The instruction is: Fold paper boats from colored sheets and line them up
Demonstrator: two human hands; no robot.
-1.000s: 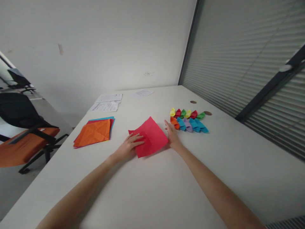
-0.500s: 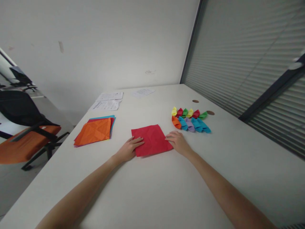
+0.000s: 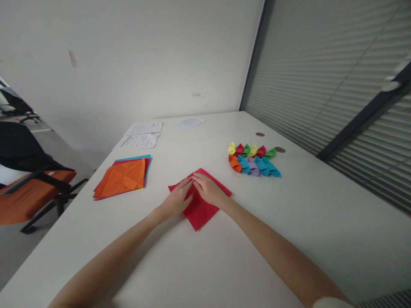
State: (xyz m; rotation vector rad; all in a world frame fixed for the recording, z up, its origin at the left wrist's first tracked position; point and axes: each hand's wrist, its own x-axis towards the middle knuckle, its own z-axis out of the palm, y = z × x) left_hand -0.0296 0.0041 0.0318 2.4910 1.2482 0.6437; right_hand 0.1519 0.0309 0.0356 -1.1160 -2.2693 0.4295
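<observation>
A red paper square (image 3: 201,214) lies on the white table, turned so that one corner points toward me. My left hand (image 3: 178,196) rests on its left part, fingers stretched flat toward the far corner and thumb apart. From the right, my right hand (image 3: 207,188) lies flat on the sheet, its fingertips meeting those of the left hand near the upper edge. The hands cover the middle of the sheet, so any fold under them is hidden.
To the left lies a stack of coloured paper squares (image 3: 123,177), orange on top. Two rows of folded paper pieces (image 3: 253,160) in several colours stand at the right. Printed sheets (image 3: 141,134) lie farther back. An orange-seated chair (image 3: 35,188) stands beyond the left table edge.
The red paper has been turned from edge-on to corner-on. My right hand has moved left from its right edge onto the sheet, and both hands now meet near the far corner.
</observation>
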